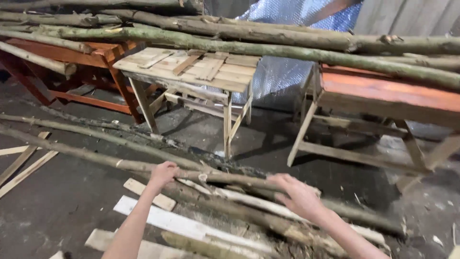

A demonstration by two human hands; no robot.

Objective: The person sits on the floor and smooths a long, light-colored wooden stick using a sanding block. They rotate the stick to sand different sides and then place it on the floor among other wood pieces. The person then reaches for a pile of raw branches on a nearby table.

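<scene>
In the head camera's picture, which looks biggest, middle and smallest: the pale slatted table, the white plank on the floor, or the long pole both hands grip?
1. Long pole, gripped by the left hand and right hand: longest.
2. Pale slatted table.
3. White plank: smallest, though it lies nearer the camera, so this ranking is unsure.

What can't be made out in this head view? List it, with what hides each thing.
- Left hand: fingers curl round the long pole, so the fingertips are hidden.
- Right hand: its palm faces down on the poles, so the grip is unclear.
- Pole ends: cut off by the left and right edges.
- Red bench: its right end is cut off by the picture edge.
- Pale planks: partly hidden under the arms and poles.
</scene>
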